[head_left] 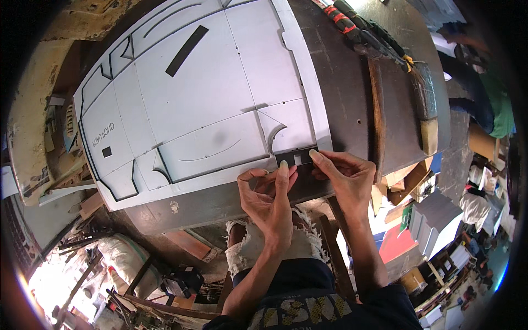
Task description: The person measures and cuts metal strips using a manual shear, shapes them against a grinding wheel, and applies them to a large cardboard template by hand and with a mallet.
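A large white board [192, 104] with thin lines and narrow black strips set along its outline lies on the dark table. At its near right corner, my left hand [268, 203] and my right hand [349, 177] pinch a short black strip [306, 155] with a small pale square gap in it. The left thumb presses its left part and the right thumb its right end; the fingers behind are partly hidden. Close by, a curved black strip [273, 137] stands on the board. A longer black piece [187, 50] lies loose near the far middle, and a small black square [106, 151] at the left.
On the dark table [352, 104] to the right lie a wooden stick [378, 118], a brush-like tool with a pale handle end [428, 121] and taped tools [344, 22]. Boxes and panels [434, 220] crowd the lower right. Another person [489, 99] is at the far right.
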### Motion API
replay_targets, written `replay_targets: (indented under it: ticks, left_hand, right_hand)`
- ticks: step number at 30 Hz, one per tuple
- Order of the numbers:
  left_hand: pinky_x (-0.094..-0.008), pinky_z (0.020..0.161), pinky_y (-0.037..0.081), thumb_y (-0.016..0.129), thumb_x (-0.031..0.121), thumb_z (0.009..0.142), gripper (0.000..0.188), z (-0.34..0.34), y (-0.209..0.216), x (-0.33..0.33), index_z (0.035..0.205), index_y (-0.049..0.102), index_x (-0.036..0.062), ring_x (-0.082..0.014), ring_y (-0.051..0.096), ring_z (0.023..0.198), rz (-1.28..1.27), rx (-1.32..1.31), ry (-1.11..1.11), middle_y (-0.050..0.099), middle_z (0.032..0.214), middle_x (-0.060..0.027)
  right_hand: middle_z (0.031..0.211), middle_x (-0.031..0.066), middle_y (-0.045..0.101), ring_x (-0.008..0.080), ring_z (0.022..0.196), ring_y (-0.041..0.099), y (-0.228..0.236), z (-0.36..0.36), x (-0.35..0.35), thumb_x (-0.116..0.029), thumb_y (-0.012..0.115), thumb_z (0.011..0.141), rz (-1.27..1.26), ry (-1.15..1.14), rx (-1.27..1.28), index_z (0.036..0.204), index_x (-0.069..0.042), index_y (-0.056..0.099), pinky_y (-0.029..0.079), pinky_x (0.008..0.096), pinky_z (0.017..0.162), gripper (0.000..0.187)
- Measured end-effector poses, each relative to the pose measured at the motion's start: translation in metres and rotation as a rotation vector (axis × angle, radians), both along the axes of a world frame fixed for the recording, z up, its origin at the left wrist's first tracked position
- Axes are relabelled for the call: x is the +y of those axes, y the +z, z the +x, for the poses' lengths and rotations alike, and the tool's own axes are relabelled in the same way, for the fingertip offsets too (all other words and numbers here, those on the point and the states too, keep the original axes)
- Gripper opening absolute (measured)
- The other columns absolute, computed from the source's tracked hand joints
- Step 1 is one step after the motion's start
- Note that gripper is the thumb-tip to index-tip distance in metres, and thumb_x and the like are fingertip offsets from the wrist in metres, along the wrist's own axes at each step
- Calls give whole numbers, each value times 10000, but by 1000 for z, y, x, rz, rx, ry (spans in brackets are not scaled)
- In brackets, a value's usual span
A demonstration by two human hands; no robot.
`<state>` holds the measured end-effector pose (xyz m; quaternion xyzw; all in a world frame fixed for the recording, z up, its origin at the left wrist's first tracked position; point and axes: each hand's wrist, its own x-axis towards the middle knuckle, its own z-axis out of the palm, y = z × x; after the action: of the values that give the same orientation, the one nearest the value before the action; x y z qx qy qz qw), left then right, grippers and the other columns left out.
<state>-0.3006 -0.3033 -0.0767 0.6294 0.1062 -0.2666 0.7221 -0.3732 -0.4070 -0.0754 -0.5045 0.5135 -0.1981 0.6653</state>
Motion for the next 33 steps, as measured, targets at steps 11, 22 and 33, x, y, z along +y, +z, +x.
replay_targets:
  ticks: [11,22,33]
  left_hand:
    - [-407,876,613,667,2,931,283,-1,2,-2,1091,434,18,-278,712,923,21,-4,-7,661,910,-152]
    - [-402,887,607,659,4,939,284,-4,-1,0,1108,432,30,-260,710,938,-9,-19,-17,663,925,-142]
    - [-379,891,601,677,12,932,313,-4,-4,0,1084,404,27,-245,700,932,-7,-21,-10,673,902,-160]
  right_hand:
    - [850,113,742,114,709,695,-5,0,4,-13,771,858,-3,-46,-62,1000,63,743,568,220,647,163]
    - [864,133,743,140,726,708,-2,-2,3,-16,777,853,-16,-31,-41,1012,69,740,582,232,653,185]
    - [854,128,745,138,713,712,-4,-1,1,-21,786,844,-26,-12,-31,996,62,746,581,230,641,177]
